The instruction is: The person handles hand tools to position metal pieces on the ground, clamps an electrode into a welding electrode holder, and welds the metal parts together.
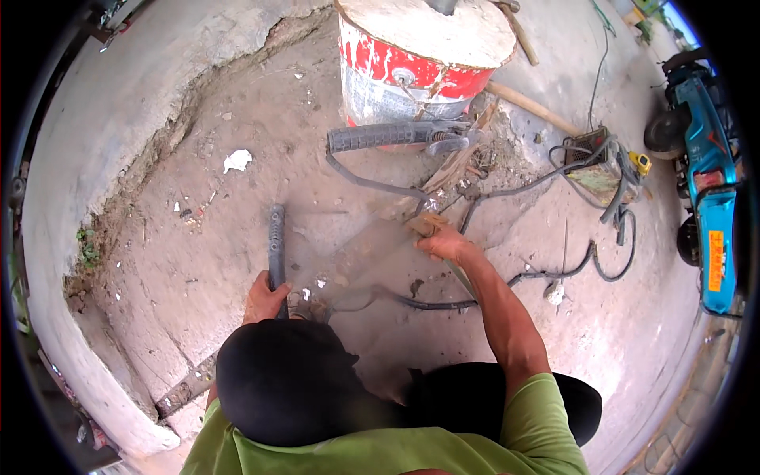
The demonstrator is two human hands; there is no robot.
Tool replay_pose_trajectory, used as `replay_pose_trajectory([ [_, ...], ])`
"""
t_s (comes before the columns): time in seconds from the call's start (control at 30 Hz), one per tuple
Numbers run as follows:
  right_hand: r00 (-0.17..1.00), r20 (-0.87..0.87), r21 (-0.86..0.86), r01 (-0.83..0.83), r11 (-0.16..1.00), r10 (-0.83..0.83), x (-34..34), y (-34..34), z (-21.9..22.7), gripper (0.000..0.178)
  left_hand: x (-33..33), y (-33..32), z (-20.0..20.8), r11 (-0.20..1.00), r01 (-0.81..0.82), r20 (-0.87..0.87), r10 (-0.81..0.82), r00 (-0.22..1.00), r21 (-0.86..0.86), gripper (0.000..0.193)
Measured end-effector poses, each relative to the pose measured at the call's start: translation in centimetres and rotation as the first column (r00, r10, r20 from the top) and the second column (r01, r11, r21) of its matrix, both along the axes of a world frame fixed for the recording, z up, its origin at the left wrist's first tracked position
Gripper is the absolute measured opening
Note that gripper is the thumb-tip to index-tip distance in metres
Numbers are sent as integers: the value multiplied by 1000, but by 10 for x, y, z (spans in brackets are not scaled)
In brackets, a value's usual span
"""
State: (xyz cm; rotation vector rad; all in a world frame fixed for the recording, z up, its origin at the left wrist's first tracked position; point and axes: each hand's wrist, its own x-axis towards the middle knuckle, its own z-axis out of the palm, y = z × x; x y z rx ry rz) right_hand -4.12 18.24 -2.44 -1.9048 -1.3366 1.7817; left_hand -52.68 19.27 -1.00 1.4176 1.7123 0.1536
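Observation:
My left hand (267,298) is closed around the near part of a dark grey tube (276,237), which points away from me. A row of round marks runs along the tube's far end. Farther right, my right hand (445,241) is closed on a rough brown piece (426,224), blurred and perhaps wood. Beyond that hand lies a black ribbed handle with a clamp-like end (396,136), in front of a red and white drum (412,79). A black cable (427,304) passes below my right hand. My black-clad knees hide part of the ground.
At the right sit a small worn box with a grille (590,158), tangled cables and a yellow item (640,163). A blue wheeled vehicle (708,190) stands beyond them. A wooden handle (534,108) leans by the drum. Broken concrete edging (170,119) borders the dirt at left.

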Motion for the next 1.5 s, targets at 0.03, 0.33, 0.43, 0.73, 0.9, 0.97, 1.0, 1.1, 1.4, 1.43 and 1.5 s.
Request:
replay_pose_trajectory([
  [0.03, 998, 42, 77, -55, 996, 52, -1, -7, 4, 57, 3, 1, 2, 1000, 4, -2, -4, 1000, 11, 52],
  [0.33, 738, 447, 335, -662, 670, 506, 50, -7, 155, 28, 5, 2, 4, 1000, 1, 29, -2, 1000, 13, 48],
  [0.43, 665, 543, 225, -703, 675, 513, 61, 9, 239, 27, 10, 4, 12, 1000, 26, -25, -26, 999, 3, 47],
  [0.73, 793, 509, 288, -524, 801, 336, 86, 11, 313, 27, 15, 2, 23, 1000, 17, -30, -17, 999, 7, 49],
  [0.9, 776, 385, 283, -615, 736, 500, 54, 8, 305, 10, 9, 2, 7, 999, 46, -40, -45, 998, 5, 50],
  [0.97, 740, 406, 330, -665, 669, 536, 51, 7, 303, 8, 6, 0, 1, 999, 42, 3, -42, 999, 35, 51],
  [1.0, 771, 390, 386, -633, 671, 503, 51, 9, 308, 9, 4, 1, 0, 998, 42, 1, -42, 999, 35, 51],
  [1.1, 868, 370, 532, -491, 690, 331, 69, 17, 329, 15, 6, 1, 4, 999, 29, 16, -30, 999, 14, 50],
  [1.4, 421, 904, 233, -332, 914, -78, 173, 68, 208, 68, 9, -2, 5, 1000, -9, 45, 10, 999, -9, 46],
  [1.43, 428, 900, 206, -254, 945, -81, 177, 67, 179, 75, 9, -4, 4, 1000, -16, 75, 14, 997, 20, 46],
  [1.5, 527, 823, 405, -284, 869, -211, 203, 44, 121, 78, 8, -2, 4, 999, -13, 110, 8, 994, 47, 45],
])
